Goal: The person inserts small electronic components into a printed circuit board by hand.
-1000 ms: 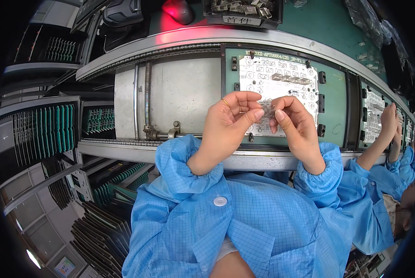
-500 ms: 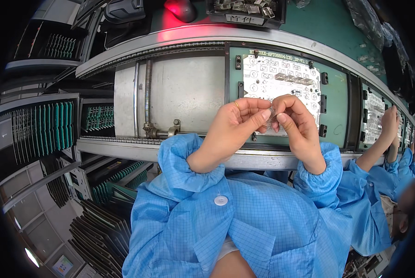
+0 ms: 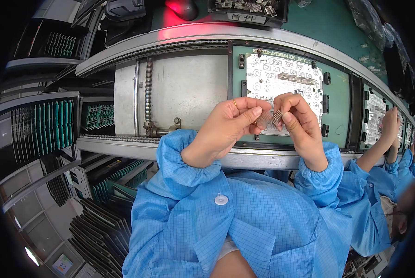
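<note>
Fingertips of the left hand (image 3: pixel 226 127) and right hand (image 3: pixel 304 127) have drawn slightly apart, each pinching one of what look like two comb-like metal strips (image 3: pixel 277 116) right of frame centre, before the white circuit board (image 3: pixel 283 88), so the strips now seem distinguishable side by side.

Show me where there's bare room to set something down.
Mostly the metal plate between the ridged rod and the green tray; also the tray's right margin, past the black clips. Crowded: the white board, under the left hand and right hand holding small metal pieces.
</note>
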The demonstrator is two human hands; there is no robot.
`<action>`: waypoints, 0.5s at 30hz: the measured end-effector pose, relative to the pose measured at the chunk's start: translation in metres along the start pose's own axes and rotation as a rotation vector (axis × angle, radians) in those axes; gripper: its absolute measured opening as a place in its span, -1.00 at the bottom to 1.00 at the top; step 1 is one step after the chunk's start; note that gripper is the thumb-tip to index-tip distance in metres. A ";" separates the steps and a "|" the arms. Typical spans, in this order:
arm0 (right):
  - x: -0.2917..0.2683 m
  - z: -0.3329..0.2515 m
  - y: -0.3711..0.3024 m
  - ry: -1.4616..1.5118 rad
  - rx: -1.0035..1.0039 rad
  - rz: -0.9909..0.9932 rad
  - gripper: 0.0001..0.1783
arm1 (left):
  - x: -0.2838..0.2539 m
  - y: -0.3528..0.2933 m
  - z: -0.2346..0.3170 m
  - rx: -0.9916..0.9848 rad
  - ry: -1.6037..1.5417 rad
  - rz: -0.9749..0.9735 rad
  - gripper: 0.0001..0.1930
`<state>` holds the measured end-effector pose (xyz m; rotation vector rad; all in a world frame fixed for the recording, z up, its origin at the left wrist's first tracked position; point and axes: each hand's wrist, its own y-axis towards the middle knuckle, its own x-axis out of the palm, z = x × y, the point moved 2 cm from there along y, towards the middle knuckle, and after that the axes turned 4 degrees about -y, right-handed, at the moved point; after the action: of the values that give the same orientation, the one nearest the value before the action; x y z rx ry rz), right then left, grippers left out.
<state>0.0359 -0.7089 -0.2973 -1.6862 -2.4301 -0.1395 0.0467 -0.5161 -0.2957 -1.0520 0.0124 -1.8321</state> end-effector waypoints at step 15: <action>-0.001 -0.006 -0.005 -0.021 0.025 0.003 -0.87 | 0.007 -0.003 -0.004 0.117 0.211 -0.006 -0.74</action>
<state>0.0323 -0.7122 -0.2910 -1.6887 -2.4343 -0.0915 0.0407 -0.5219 -0.2923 -0.7756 0.0267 -1.9181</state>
